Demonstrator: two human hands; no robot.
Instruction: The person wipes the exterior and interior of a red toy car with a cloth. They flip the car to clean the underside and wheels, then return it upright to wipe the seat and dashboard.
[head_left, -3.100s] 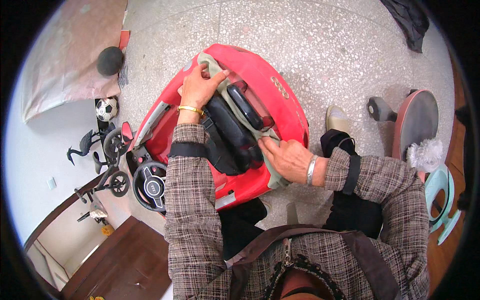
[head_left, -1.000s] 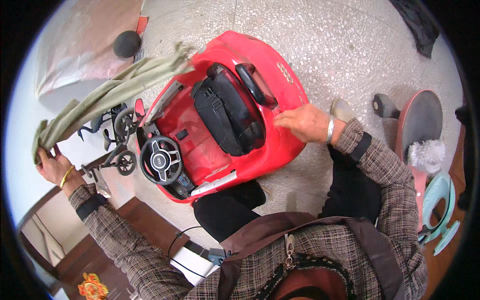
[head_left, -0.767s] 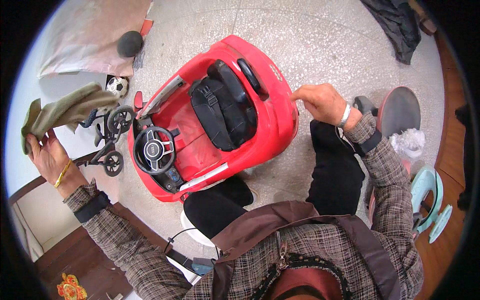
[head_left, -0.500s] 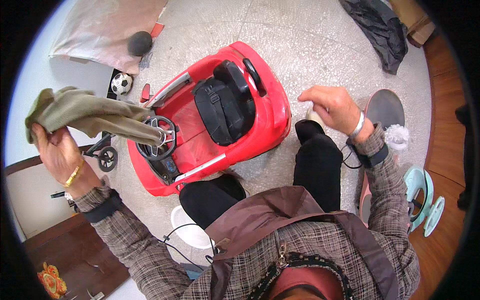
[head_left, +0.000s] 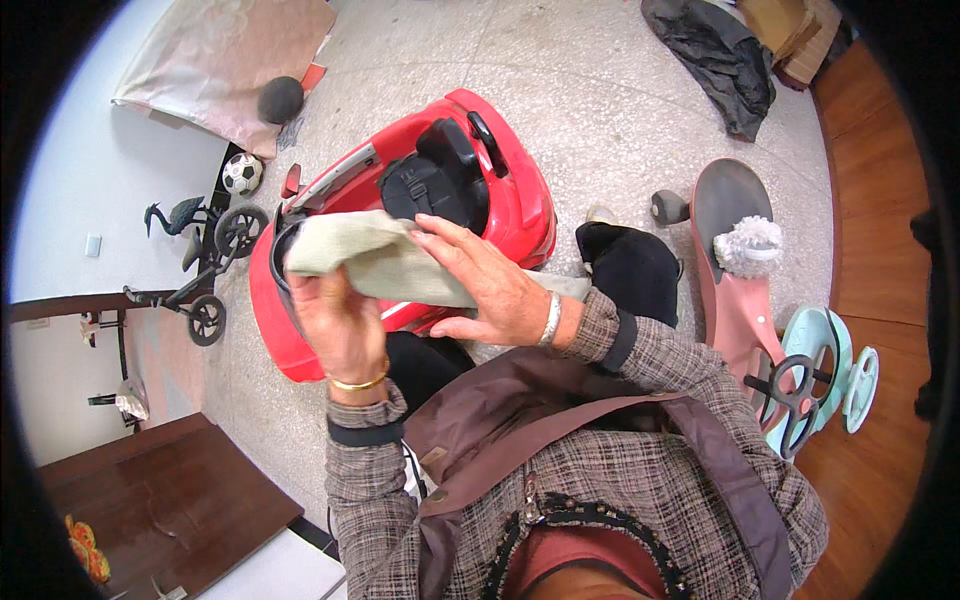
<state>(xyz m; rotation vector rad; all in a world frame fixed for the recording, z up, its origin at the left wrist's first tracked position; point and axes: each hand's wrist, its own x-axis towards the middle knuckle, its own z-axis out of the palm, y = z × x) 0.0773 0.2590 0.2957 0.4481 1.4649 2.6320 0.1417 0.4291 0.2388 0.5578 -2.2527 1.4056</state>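
- The left hand (head_left: 340, 320) gripped a pale green cloth (head_left: 385, 262) from below, fingers curled up into its left end, a gold bangle on the wrist.
- The right hand (head_left: 480, 285) lay flat and spread across the top of the cloth, pressing it down against the left; a silver bangle sat on that wrist.
- The cloth was held between the two hands, just in front of the red ride-on toy car (head_left: 420, 200) and above its near side; one end trailed toward the person's right sleeve.
- It looked soft and limp, light, likely to sag or slip out of a loose hold; it would best be taken by bunching an end or pinching a folded edge rather than held flat.
- The car stood on the speckled stone floor (head_left: 600, 90), its black seat (head_left: 435, 180) showing just beyond the cloth.
- Right of the car lay a pink wiggle car (head_left: 730, 290) with a black steering wheel.
- Left of the car stood a small football (head_left: 241, 173) and a black scooter (head_left: 205, 250).
- Beyond the car, well apart, lay a dark garment (head_left: 715, 55).
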